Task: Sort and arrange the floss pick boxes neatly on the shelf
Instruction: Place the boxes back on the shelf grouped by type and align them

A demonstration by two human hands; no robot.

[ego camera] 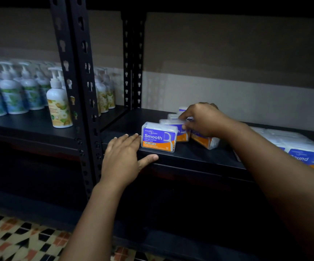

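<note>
Head view: sorting judged partway. Front Smooth box [159,137] is set square at the shelf [190,157] edge, touched by flat left hand [123,157]; box behind it [176,127] is pinched by right hand [202,119]; Round pack [303,153] far right is unsorted.

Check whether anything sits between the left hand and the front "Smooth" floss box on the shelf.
Nothing visible does. The left hand lies flat on the shelf edge, fingertips right beside the front floss box. The right hand works on the boxes behind it.
</note>
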